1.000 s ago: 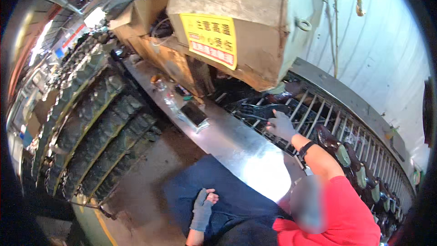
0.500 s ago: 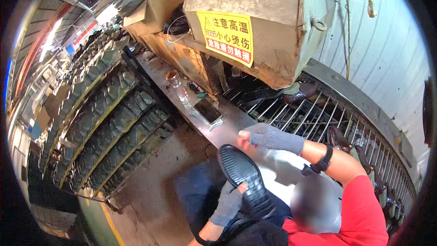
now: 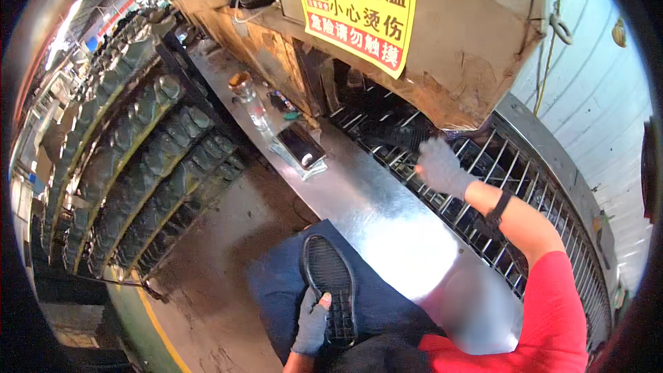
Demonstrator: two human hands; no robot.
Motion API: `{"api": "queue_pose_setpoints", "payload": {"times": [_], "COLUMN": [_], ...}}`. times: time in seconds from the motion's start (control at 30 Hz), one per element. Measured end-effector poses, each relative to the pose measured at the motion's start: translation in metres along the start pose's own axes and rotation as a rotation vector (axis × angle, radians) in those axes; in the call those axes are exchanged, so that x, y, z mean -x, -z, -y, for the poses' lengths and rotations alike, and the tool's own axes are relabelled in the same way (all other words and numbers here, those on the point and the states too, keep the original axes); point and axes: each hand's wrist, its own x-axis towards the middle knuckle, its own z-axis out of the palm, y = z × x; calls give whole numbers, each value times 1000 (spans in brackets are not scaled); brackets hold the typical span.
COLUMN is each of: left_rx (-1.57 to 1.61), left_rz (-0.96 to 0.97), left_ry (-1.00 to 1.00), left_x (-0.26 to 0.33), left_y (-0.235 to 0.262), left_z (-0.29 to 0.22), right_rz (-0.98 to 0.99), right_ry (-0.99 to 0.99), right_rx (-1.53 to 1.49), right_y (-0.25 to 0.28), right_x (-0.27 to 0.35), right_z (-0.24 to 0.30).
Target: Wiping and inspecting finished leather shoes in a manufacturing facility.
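My left hand point(image 3: 312, 319), in a grey glove, holds a black shoe sole point(image 3: 330, 283) tread-up over my blue-clad lap. My right hand point(image 3: 438, 166), also grey-gloved and with a dark wristband, is stretched out over the metal bar rack point(image 3: 511, 166). Its fingers are spread at the edge of a black shoe piece point(image 3: 395, 135) lying on the bars, just under the big beige machine housing point(image 3: 476, 34). I cannot see a firm grip on that piece.
A shiny steel bench point(image 3: 359, 200) runs between lap and rack. On it stand a glass bottle point(image 3: 254, 107), a small jar point(image 3: 239, 81) and a clear tray with a dark object point(image 3: 301, 150). Rows of dark moulds point(image 3: 138, 159) line the left. A yellow warning sign point(image 3: 359, 1) hangs overhead.
The sole has come down from the bench edge onto my lap, where the left hand alone holds it. My right hand let go and reached back out to the rack.
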Motion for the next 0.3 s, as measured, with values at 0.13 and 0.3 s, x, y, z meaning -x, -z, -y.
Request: {"api": "queue_pose_setpoints", "payload": {"times": [0.13,0.3], "left_rx": [56,44], "left_rz": [9,65], "left_ry": [127,60], "left_x": [-6,-17], "left_y": [2,5], "left_z": [3,14], "right_rz": [64,-310], "right_ry": [-41,-158], "right_rx": [-599,-105], "right_y": [-15,-123], "right_x": [7,-19], "right_z": [-20,-158]}}
